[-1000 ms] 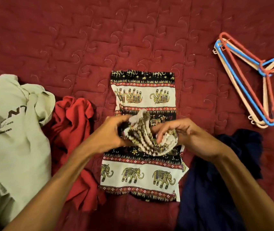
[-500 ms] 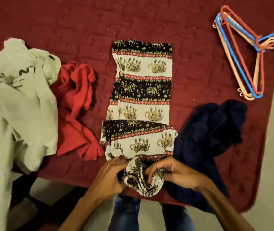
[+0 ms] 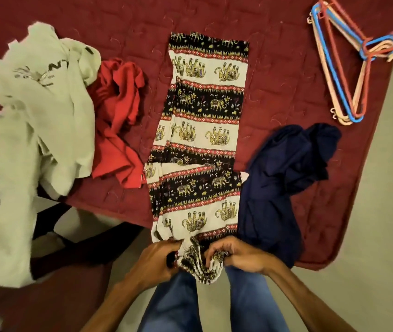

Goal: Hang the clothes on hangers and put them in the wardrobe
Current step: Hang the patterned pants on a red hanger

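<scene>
Left hand [image 3: 157,257] and right hand [image 3: 236,256]: fingers curled tight, both gripping the bunched near end of the elephant-print trousers [image 3: 202,130], which overhangs the near edge of the quilt [image 3: 274,68].

Risk: a pull may drag the navy garment [image 3: 281,178], touching the trousers' right side, off that edge.

Risk: the hangers [image 3: 341,68] lie well beyond the trousers, far right; reaching leaves a one-handed grip that may slip.

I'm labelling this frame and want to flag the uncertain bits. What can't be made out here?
All in the head view:
- Elephant-print trousers: the near end is bunched under the left hand and right hand.
- Hangers: stacked and cut off by the top edge, so the count is unclear.
- Pale shirt: the print is creased and blurred, unreadable.
- Navy garment: dark and crumpled, type unclear.
- Wardrobe: outside the frame.
</scene>
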